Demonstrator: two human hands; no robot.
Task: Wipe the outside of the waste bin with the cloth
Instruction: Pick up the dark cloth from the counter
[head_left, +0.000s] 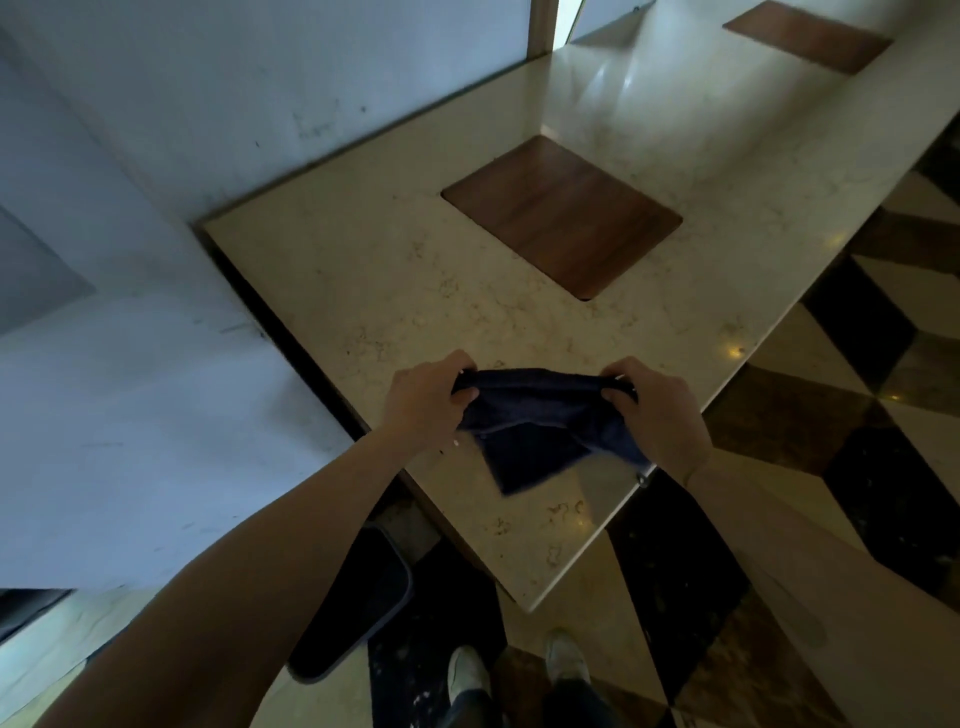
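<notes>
A pale marble table (415, 291) with two inset wooden panels, one at centre (563, 215) and another at 1 o'clock (808, 34), runs along a scuffed white wall (156, 130), with a glossy geometric-patterned floor (857, 364) at 3 o'clock.

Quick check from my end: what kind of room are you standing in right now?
Probably a hotel or lobby-style washroom or vanity area, though I can't be sure: a long marble counter with inset wooden panels, a polished floor in dark and light stone, and a dark waste bin tucked beside the counter.

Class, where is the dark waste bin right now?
In the head view the dark waste bin stands on the floor at lower left, beside the marble counter's near corner, partly hidden by the left forearm.
</notes>
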